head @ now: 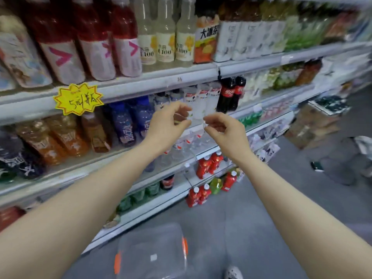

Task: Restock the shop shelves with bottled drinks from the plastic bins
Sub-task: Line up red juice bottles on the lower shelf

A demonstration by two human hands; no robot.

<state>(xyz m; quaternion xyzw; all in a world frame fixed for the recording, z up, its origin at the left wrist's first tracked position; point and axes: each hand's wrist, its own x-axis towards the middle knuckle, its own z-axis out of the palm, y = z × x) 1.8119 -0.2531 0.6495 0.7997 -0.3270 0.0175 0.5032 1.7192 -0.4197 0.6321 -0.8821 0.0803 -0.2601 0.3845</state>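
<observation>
Both my hands are raised in front of the middle shelf [141,89]. My left hand [171,119] and my right hand [223,127] each pinch one end of a small clear plastic piece [194,118] held between them; it is blurred and hard to make out. Behind it stand clear water bottles [201,97] and two cola bottles [231,93]. A clear plastic bin [151,252] with orange latches and its lid on sits on the floor below my arms.
Shelves full of bottled drinks run along the left and back. A yellow star price tag [77,98] hangs on the shelf edge. Red bottles [198,196] stand on the floor by the lowest shelf. Cardboard boxes [314,125] lie at the right. My shoe [233,272] shows at the bottom.
</observation>
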